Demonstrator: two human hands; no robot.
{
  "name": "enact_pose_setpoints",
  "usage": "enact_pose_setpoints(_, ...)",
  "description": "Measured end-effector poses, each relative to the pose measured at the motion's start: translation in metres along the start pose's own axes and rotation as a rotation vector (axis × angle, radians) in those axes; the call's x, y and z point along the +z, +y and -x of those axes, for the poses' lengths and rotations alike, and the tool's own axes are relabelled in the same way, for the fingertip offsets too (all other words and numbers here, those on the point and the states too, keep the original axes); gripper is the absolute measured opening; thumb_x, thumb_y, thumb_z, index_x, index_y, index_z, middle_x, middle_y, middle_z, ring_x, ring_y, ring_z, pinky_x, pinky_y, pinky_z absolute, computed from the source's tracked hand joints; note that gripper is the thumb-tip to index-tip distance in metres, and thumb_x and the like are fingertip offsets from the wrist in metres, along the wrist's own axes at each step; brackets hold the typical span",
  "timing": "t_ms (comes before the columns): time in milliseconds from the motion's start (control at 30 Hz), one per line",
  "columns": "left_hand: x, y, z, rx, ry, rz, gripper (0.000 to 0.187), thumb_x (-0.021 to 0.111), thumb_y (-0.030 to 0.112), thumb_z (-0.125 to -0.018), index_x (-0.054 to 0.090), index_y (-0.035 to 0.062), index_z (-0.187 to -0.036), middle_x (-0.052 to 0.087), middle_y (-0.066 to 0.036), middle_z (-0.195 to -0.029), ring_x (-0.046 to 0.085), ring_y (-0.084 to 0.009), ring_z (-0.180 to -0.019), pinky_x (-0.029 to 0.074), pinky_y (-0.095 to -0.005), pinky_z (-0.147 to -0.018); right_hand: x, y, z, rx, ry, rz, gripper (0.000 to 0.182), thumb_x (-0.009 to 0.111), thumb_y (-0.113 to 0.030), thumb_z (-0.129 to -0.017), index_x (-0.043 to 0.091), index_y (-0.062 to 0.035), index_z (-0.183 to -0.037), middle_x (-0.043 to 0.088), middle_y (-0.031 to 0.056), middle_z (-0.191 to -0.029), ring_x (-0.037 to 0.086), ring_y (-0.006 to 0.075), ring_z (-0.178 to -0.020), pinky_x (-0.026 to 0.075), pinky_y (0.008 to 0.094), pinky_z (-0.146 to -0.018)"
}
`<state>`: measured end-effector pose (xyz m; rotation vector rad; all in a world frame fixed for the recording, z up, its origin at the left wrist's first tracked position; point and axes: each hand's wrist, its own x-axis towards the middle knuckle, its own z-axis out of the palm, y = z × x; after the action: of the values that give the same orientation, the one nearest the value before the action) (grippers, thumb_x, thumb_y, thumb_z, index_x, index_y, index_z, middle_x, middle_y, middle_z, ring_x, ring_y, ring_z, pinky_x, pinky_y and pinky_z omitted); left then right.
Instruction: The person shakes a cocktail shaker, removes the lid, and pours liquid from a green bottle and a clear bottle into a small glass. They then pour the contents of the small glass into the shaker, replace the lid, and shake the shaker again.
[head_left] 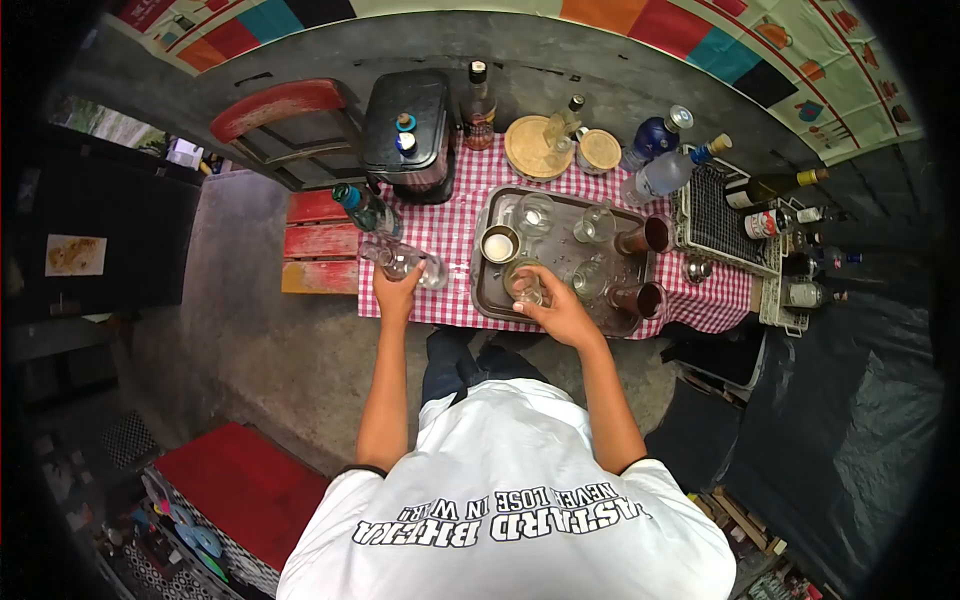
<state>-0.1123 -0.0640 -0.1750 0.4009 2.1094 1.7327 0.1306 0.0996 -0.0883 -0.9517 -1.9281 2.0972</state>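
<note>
On the left part of the checkered tablecloth, my left hand is closed round a clear glass, with more clear glassware beside it. My right hand grips another clear glass over the front of the brown tray. A small metal bowl with something white in it sits just behind that glass. Clear glasses and two dark reddish tumblers stand on the tray as well.
Behind the tray are a dark container, a brown bottle, wooden-lidded jars and a blue bottle. A green bottle stands at the left edge. Bottles and a wire rack are at the right; a red chair adjoins the table.
</note>
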Motion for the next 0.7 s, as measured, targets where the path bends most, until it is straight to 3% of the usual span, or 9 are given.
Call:
enact_pose_setpoints(67,-0.016,0.020,0.010,-0.080,-0.117,0.158,0.052,0.083,0.011,-0.077,0.057,0.0008,-0.121,0.066,-0.010,-0.110,0.063,-0.0174,-0.101,0.050,-0.0319,-0.087,0.004,-0.016,-0.006,-0.010,-0.038,-0.064,0.053,0.075,-0.009,-0.085,0.051,-0.0051,-0.132,0.064,0.0092,-0.120,0.062,0.0194,-0.110,0.049,0.0324,-0.096)
enact_pose_setpoints(167,-0.027,0.048,0.025,0.009,-0.171,0.478,0.059,0.081,0.009,-0.077,0.052,0.0022,-0.127,0.065,-0.011,-0.112,0.063,-0.0197,-0.105,0.051,-0.0349,-0.091,0.008,-0.040,-0.014,-0.093,-0.091,-0.062,0.052,0.072,-0.001,-0.086,0.050,-0.0050,-0.133,0.060,0.0057,-0.121,0.059,0.0154,-0.112,0.048,0.0300,-0.096)
enact_pose_setpoints(233,-0.032,0.070,0.031,0.005,-0.177,0.579,0.068,0.082,0.018,-0.076,0.047,0.0044,-0.132,0.063,-0.011,-0.114,0.062,-0.0225,-0.107,0.051,-0.0386,-0.094,0.012,-0.060,-0.016,-0.163,-0.090,-0.148,0.053,0.073,-0.003,-0.086,0.050,-0.0043,-0.133,0.060,0.0053,-0.121,0.058,0.0150,-0.112,0.048,0.0307,-0.096)
enact_pose_setpoints(267,-0.034,0.076,0.031,0.014,-0.219,0.649,0.070,0.081,0.026,-0.076,0.046,0.0056,-0.133,0.063,-0.011,-0.114,0.062,-0.0232,-0.107,0.051,-0.0389,-0.094,0.013,-0.072,-0.018,-0.207,-0.092,-0.092,0.054,0.075,-0.007,-0.083,0.052,-0.0049,-0.131,0.062,0.0090,-0.121,0.060,0.0194,-0.114,0.048,0.0339,-0.099)
enact_pose_setpoints(333,-0.034,0.101,0.032,-0.023,-0.269,0.724,0.074,0.076,0.047,-0.077,0.046,0.0086,-0.133,0.061,-0.011,-0.110,0.063,-0.0254,-0.104,0.053,-0.0398,-0.092,0.018,-0.093,-0.018,-0.256,-0.075,-0.057,0.054,0.075,-0.007,-0.083,0.052,-0.0052,-0.131,0.062,0.0089,-0.121,0.060,0.0193,-0.114,0.048,0.0341,-0.099)
enact_pose_setpoints(433,-0.032,0.137,0.026,-0.128,-0.411,0.955,0.070,0.075,0.040,-0.077,0.046,0.0062,-0.131,0.063,-0.014,-0.106,0.064,-0.0275,-0.099,0.052,-0.0412,-0.091,0.024,-0.118,-0.016,-0.328,-0.056,-0.023,0.054,0.075,-0.006,-0.082,0.052,-0.0049,-0.131,0.062,0.0090,-0.121,0.060,0.0185,-0.114,0.048,0.0340,-0.099)
enact_pose_setpoints(500,-0.033,0.147,0.016,-0.068,-0.484,0.967,0.073,0.074,0.045,-0.079,0.044,0.0084,-0.135,0.060,-0.013,-0.106,0.065,-0.0274,-0.096,0.055,-0.0419,-0.088,0.029,-0.124,-0.019,-0.389,-0.068,-0.110,0.055,0.075,-0.006,-0.082,0.052,-0.0037,-0.132,0.061,0.0078,-0.120,0.059,0.0171,-0.114,0.048,0.0333,-0.098)
enact_pose_setpoints(600,-0.031,0.159,0.001,0.034,-0.651,1.045,0.070,0.076,0.034,-0.079,0.043,0.0078,-0.135,0.062,-0.014,-0.098,0.067,-0.0297,-0.090,0.058,-0.0436,-0.080,0.035,-0.141,-0.019,-0.427,-0.079,-0.103,0.056,0.075,-0.005,-0.081,0.052,-0.0026,-0.132,0.061,0.0063,-0.118,0.059,0.0157,-0.113,0.048,0.0327,-0.098)
enact_pose_setpoints(700,-0.032,0.169,-0.016,0.076,-0.782,1.023,0.070,0.077,0.035,-0.077,0.044,0.0070,-0.132,0.062,-0.015,-0.098,0.068,-0.0296,-0.088,0.058,-0.0430,-0.078,0.041,-0.161,-0.015,-0.472,-0.061,-0.044,0.055,0.075,-0.004,-0.081,0.052,-0.0024,-0.131,0.061,0.0066,-0.117,0.059,0.0158,-0.111,0.048,0.0325,-0.097)
